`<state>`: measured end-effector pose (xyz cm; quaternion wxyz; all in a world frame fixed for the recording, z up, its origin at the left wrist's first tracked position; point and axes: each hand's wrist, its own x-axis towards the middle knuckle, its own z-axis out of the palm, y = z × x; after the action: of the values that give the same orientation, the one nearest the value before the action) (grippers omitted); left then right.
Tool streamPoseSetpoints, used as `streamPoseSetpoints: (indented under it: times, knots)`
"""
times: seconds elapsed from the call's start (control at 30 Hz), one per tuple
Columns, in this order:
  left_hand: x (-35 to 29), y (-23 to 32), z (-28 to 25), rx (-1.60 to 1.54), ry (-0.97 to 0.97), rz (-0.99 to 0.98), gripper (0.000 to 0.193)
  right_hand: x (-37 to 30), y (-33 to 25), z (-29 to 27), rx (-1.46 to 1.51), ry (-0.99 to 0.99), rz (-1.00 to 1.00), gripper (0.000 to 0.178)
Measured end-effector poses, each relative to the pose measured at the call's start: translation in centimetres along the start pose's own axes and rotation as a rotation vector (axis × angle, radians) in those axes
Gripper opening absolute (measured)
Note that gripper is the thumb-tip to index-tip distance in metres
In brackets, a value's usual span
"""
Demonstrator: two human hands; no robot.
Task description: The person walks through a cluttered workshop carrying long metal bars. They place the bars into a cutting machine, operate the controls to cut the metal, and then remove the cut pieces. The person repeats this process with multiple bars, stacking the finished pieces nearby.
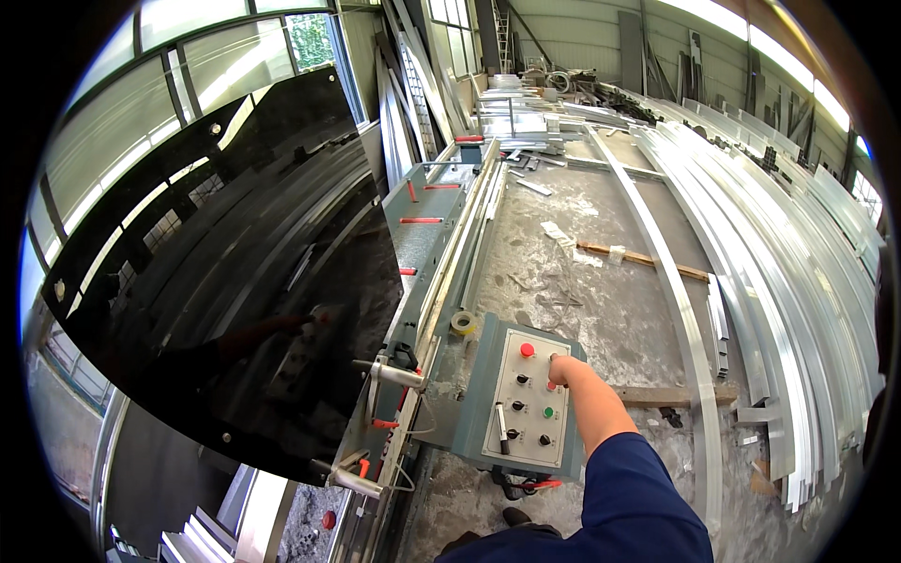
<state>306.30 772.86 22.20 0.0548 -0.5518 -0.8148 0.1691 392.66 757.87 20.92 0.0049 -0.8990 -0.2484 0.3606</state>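
Right now your right hand is down on the grey control box, which sits near you in the middle of the scene, just right of the long machine rail; your fingers look curled, with a fingertip at the panel's right edge beside the upper knobs, gripping nothing that I can make out. Those controls should handle stiffly and positively: small black rotary knobs, a red button at the far end and a green button lower down, hard and fixed, best worked with thumb and forefinger or one fingertip. Exactly which control you touch is hidden by your own hand. Your left hand is out of sight. At left, a big dark glossy panel blocks much of the machine, and its reflections are hard to read. Curved aluminium profiles stack up at right.
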Motion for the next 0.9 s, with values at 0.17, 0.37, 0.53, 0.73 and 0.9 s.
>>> streamPoseSetpoints:
  times: [0.17,0.37,0.53,0.73,0.9]
  knots:
    - [-0.4,0.1,-0.3,-0.104,-0.057,-0.040,0.096,0.3,-0.5,-0.3,-0.037,-0.044,0.001,0.078]
    - [-0.6,-0.1,-0.7,-0.211,-0.092,-0.078,0.106,-0.1,-0.9,-0.1,-0.050,0.009,-0.031,0.070]
    - [-0.4,1.1,-1.6,-0.299,-0.108,-0.094,0.117,1.8,0.6,0.8,-0.116,0.087,-0.048,0.059]
    - [1.2,-0.9,0.6,-0.302,-0.055,-0.157,0.125,-0.9,-2.1,-0.1,-0.050,-0.008,-0.019,0.067]
    - [1.4,0.1,1.8,-0.308,0.006,-0.099,0.122,-0.6,-0.5,-0.4,-0.055,0.048,-0.043,0.054]
